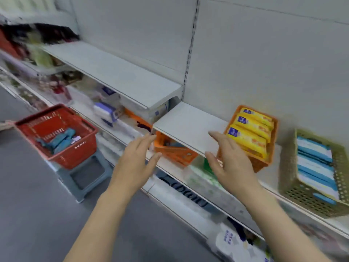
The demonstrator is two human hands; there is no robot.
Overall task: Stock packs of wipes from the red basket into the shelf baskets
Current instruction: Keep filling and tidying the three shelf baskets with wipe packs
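Red basket [56, 133] sits on a grey step stool [86, 174], well left of the orange basket [261, 164], and it holds a few blue packs of wipes [60, 139]. The orange basket stands on the white shelf [188, 123] with 3 yellow packs [249, 129] lined up inside. Just right of it, a tan basket [306, 195] carries a row of blue-and-white packs [315, 163]. Both hands are empty, fingers straight and spread: the right hand [231, 163] hovers at the orange basket's left wall near the shelf's front edge; whether it touches is unclear. The left hand [136, 161] hangs further left, over the aisle. Left of the orange basket the shelf top is bare white. Lower shelves are blurred.
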